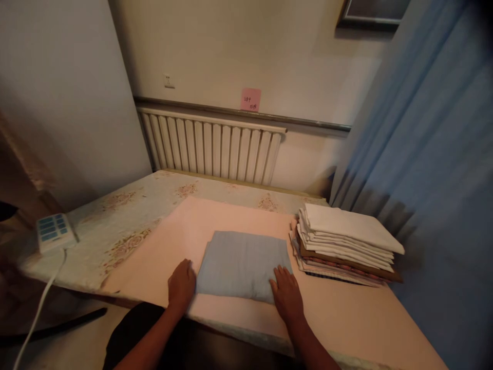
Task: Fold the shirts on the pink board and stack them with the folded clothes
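A folded light-blue cloth (244,264) lies flat on a pale pink sheet (169,239) in front of me. Beside its left edge is my left hand (182,282), turned on its side with the fingers curled together. Its palm side faces the cloth, so whatever it may hold is hidden. My right hand (285,293) rests palm down over the cloth's right edge, fingers spread and stretched out. To the right of that hand stands a stack of folded fabric (346,239), with white pieces on top and brown and patterned ones beneath.
A floral table cover (133,205) shows beyond the pink sheet. A white power strip (56,232) with a cord sits at the left corner. Behind the table is a radiator (215,146); a blue curtain (435,169) hangs along the right side.
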The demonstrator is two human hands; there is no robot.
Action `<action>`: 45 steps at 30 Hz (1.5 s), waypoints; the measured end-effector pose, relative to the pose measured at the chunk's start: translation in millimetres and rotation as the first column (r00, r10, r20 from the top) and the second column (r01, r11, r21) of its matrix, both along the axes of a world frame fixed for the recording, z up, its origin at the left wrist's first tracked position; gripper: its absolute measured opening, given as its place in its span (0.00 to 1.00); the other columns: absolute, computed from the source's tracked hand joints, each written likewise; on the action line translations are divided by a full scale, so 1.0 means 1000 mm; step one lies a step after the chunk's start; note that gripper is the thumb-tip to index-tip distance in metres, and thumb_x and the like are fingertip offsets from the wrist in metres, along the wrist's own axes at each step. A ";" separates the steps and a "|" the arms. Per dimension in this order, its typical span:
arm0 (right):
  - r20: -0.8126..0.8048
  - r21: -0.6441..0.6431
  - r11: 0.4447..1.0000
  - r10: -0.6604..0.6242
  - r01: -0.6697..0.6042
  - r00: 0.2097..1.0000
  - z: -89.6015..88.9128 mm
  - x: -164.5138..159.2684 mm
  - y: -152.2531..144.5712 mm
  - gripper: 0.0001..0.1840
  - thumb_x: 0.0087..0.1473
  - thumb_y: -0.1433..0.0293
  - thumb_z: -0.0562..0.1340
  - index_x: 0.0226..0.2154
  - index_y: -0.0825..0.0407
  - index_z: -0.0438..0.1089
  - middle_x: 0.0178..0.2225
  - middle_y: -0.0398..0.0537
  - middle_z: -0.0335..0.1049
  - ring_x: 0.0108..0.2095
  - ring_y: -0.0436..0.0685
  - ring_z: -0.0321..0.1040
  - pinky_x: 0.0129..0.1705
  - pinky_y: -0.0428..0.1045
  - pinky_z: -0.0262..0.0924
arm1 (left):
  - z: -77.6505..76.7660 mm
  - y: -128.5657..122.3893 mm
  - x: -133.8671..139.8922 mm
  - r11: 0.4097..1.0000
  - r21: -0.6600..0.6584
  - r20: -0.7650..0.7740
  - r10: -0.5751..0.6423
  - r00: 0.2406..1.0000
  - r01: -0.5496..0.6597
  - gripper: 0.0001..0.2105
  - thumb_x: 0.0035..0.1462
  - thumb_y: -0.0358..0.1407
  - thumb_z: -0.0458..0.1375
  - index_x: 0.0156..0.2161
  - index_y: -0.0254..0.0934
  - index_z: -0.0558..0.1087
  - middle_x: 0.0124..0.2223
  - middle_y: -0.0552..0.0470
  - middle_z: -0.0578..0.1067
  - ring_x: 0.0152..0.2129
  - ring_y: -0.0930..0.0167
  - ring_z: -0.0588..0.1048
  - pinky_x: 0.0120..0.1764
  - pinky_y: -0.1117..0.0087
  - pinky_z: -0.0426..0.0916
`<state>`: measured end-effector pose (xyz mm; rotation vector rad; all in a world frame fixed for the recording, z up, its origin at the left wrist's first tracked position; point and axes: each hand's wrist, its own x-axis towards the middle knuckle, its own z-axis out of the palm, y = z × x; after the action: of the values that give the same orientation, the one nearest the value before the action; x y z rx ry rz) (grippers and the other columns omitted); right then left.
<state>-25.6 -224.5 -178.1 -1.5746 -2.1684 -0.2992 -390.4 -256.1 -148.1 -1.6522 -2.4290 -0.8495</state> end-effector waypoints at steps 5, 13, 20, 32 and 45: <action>-0.026 -0.011 1.000 -0.017 0.017 1.000 0.002 -0.002 0.001 0.26 0.65 0.59 0.46 0.54 0.56 0.67 0.57 0.57 0.64 0.59 0.65 0.58 0.60 0.60 0.49 | 0.018 0.024 0.045 0.986 0.051 -0.126 -0.149 0.981 0.156 0.21 0.60 0.33 0.45 0.56 0.27 0.65 0.64 0.36 0.59 0.63 0.59 0.54 0.61 0.56 0.53; -0.014 0.001 1.000 -0.007 0.007 1.000 0.005 -0.001 -0.001 0.25 0.65 0.60 0.47 0.55 0.55 0.67 0.57 0.56 0.64 0.60 0.65 0.57 0.60 0.60 0.49 | 0.001 0.039 0.137 0.825 -0.178 -0.148 -0.562 0.814 0.537 0.23 0.63 0.39 0.46 0.62 0.40 0.60 0.66 0.45 0.58 0.64 0.59 0.52 0.61 0.48 0.48; -0.003 -0.006 1.000 0.004 -0.004 1.000 0.005 -0.001 -0.001 0.25 0.65 0.61 0.46 0.54 0.56 0.67 0.57 0.58 0.64 0.60 0.65 0.57 0.60 0.60 0.49 | -0.001 0.035 0.106 0.795 -0.238 -0.144 -0.598 0.789 0.559 0.25 0.63 0.45 0.45 0.64 0.43 0.57 0.67 0.51 0.55 0.64 0.60 0.50 0.62 0.50 0.44; -0.019 -0.038 0.999 0.001 -0.002 1.000 0.009 0.001 -0.006 0.24 0.64 0.62 0.48 0.54 0.56 0.66 0.58 0.58 0.63 0.60 0.63 0.56 0.60 0.59 0.49 | -0.004 0.017 0.048 0.880 -0.210 -0.146 -0.459 0.877 0.426 0.24 0.64 0.44 0.44 0.63 0.42 0.58 0.66 0.49 0.58 0.64 0.61 0.52 0.62 0.52 0.43; -0.585 -0.155 0.960 -0.279 0.233 0.762 0.006 0.028 -0.021 0.29 0.58 0.58 0.48 0.53 0.59 0.65 0.53 0.63 0.67 0.53 0.66 0.64 0.54 0.59 0.57 | -0.006 0.012 0.026 0.964 -0.052 0.050 -0.259 0.964 0.262 0.22 0.61 0.37 0.46 0.58 0.30 0.63 0.62 0.38 0.63 0.59 0.60 0.61 0.58 0.57 0.57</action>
<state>2.8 -245.4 -171.8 -1.7135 -1.4830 0.1947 -364.7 -243.7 -154.1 -2.0290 -2.3156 -0.8600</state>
